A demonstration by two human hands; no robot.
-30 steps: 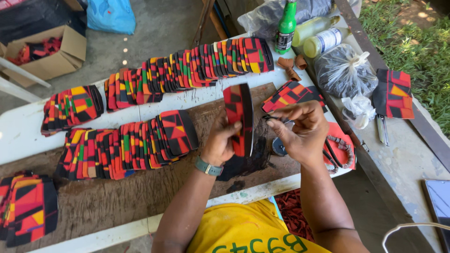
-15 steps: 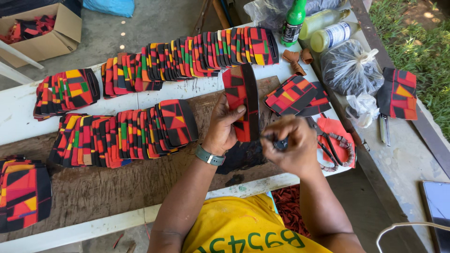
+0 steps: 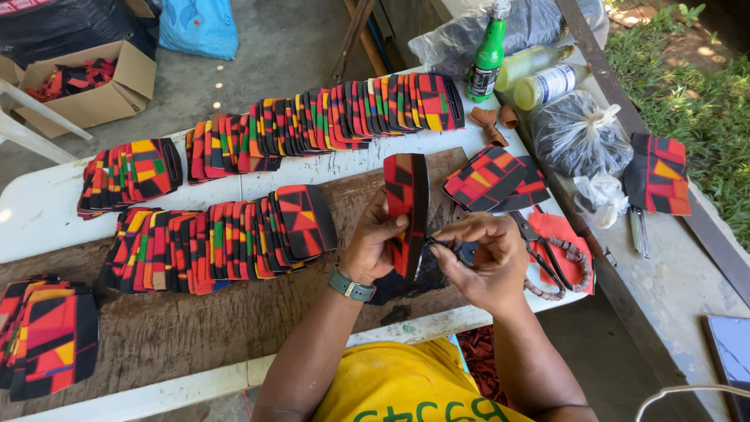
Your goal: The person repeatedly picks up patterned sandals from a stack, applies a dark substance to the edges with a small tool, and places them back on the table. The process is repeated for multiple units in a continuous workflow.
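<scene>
Above the brown board point(image 3: 195, 328), the left hand point(image 3: 373, 248) grips an upright red-and-black patterned piece point(image 3: 406, 211) by its edge, while the right hand point(image 3: 488, 258), just beside it, pinches a small dark part point(image 3: 457, 250) at its lower end.

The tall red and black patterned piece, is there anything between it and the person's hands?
Nothing visible. The left hand already grips the tall red and black patterned piece directly, holding it upright. The right hand is at its lower edge, pinching something small and dark there that I cannot identify.
</scene>
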